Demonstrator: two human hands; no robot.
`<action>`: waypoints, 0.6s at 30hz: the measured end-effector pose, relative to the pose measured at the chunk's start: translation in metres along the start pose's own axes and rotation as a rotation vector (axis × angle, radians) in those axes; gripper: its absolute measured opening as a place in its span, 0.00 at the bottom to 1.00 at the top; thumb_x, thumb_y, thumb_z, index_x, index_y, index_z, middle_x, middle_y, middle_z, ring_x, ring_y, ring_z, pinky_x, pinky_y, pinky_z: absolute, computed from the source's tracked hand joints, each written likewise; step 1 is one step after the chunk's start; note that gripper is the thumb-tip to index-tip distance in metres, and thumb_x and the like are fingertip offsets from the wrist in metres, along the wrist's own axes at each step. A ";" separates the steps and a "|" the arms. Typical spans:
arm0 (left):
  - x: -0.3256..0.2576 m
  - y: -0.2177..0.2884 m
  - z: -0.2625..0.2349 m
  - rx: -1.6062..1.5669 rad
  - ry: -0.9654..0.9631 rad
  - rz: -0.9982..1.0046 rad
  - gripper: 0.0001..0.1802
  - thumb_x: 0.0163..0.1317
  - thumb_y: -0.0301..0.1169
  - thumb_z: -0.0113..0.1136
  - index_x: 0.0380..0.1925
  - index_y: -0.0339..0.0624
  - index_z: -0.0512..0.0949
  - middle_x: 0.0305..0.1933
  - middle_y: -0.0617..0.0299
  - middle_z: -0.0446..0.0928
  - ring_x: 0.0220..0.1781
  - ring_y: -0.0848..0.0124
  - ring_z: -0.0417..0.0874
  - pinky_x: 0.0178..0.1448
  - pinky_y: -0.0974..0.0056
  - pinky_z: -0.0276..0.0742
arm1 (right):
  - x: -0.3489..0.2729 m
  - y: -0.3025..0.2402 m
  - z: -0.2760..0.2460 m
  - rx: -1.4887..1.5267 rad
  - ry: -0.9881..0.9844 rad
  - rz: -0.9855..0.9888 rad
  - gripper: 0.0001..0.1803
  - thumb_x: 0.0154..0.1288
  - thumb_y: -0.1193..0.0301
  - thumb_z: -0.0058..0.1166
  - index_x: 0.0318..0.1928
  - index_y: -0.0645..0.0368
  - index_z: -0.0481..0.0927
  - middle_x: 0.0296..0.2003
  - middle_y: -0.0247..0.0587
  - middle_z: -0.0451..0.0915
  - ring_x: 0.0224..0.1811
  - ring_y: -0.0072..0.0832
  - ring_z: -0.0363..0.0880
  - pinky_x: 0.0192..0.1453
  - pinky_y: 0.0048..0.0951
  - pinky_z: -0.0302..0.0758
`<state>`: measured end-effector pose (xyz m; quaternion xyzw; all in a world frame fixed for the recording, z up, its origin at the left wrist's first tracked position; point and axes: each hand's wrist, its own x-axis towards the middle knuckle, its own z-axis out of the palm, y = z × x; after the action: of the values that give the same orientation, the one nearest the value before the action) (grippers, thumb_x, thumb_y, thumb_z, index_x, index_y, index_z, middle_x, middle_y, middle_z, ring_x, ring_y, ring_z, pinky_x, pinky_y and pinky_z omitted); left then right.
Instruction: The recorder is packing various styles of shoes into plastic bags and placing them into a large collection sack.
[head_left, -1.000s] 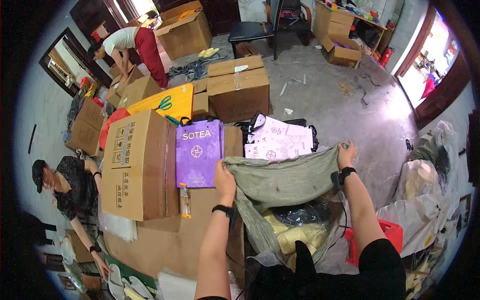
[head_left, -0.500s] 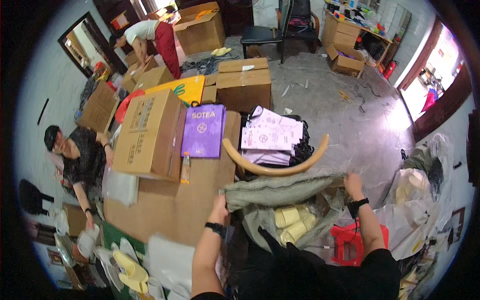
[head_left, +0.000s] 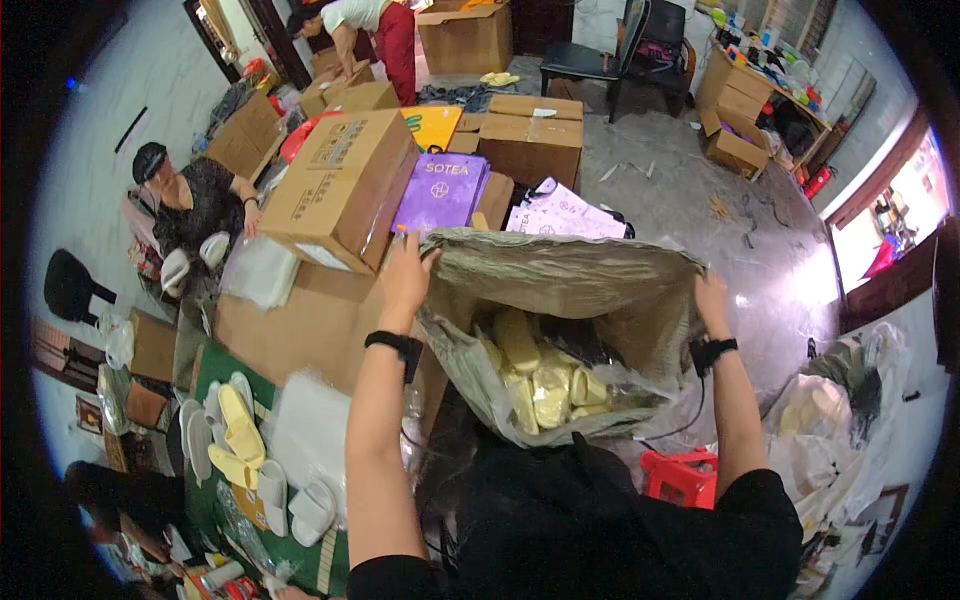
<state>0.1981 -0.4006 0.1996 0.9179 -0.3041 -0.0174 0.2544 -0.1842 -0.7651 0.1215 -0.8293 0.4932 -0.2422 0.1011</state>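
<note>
A large grey-green woven sack (head_left: 560,262) hangs open in front of me, its mouth spread wide. My left hand (head_left: 405,275) grips the left end of the rim, fingers wrapped over the cloth. At the right end of the rim, my right hand (head_left: 712,300) is closed on the same sack. Down inside lie several pale yellow slippers (head_left: 550,392), some in clear plastic wrap. Part of the contents is hidden by shadow and by the folds of the sack.
A big cardboard box (head_left: 345,190) and purple bags (head_left: 440,195) rest on the table (head_left: 290,325) to the left. Loose slippers (head_left: 240,425) lie on a green mat (head_left: 210,370). A red stool (head_left: 680,475) stands by my right arm. One co-worker (head_left: 190,205) sits left; another (head_left: 365,30) bends farther back.
Both hands have risen, lifting the sack's rim and opening its mouth wider, so more slippers show. The curved tan bar is no longer visible. The seated co-worker now holds pale slippers. My view has shifted.
</note>
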 end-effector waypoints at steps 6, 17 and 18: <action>-0.122 0.024 0.089 0.092 -0.141 0.748 0.33 0.46 0.36 0.60 0.54 0.41 0.64 0.61 0.51 0.60 0.64 0.55 0.58 0.66 0.52 0.52 | 0.023 -0.027 0.045 -0.042 -0.162 0.225 0.22 0.58 0.58 0.45 0.33 0.69 0.77 0.34 0.61 0.76 0.40 0.53 0.74 0.43 0.47 0.70; -0.305 -0.059 0.166 0.397 -0.921 0.545 0.10 0.50 0.32 0.50 0.31 0.45 0.78 0.31 0.58 0.78 0.39 0.61 0.78 0.51 0.55 0.67 | -0.080 -0.140 0.025 -0.023 0.123 -0.541 0.39 0.49 0.58 0.55 0.59 0.65 0.57 0.60 0.56 0.56 0.63 0.52 0.50 0.65 0.50 0.45; -0.298 -0.053 0.158 0.213 -0.730 0.563 0.07 0.48 0.31 0.51 0.23 0.45 0.78 0.28 0.57 0.78 0.33 0.61 0.80 0.41 0.57 0.74 | -0.124 -0.139 0.035 0.209 -0.053 -0.641 0.39 0.48 0.59 0.55 0.59 0.64 0.58 0.60 0.54 0.57 0.62 0.52 0.51 0.66 0.50 0.43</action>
<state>-0.0445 -0.2675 -0.0003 0.7546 -0.6107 -0.2381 0.0303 -0.1087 -0.5913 0.1109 -0.9333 0.1771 -0.2895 0.1171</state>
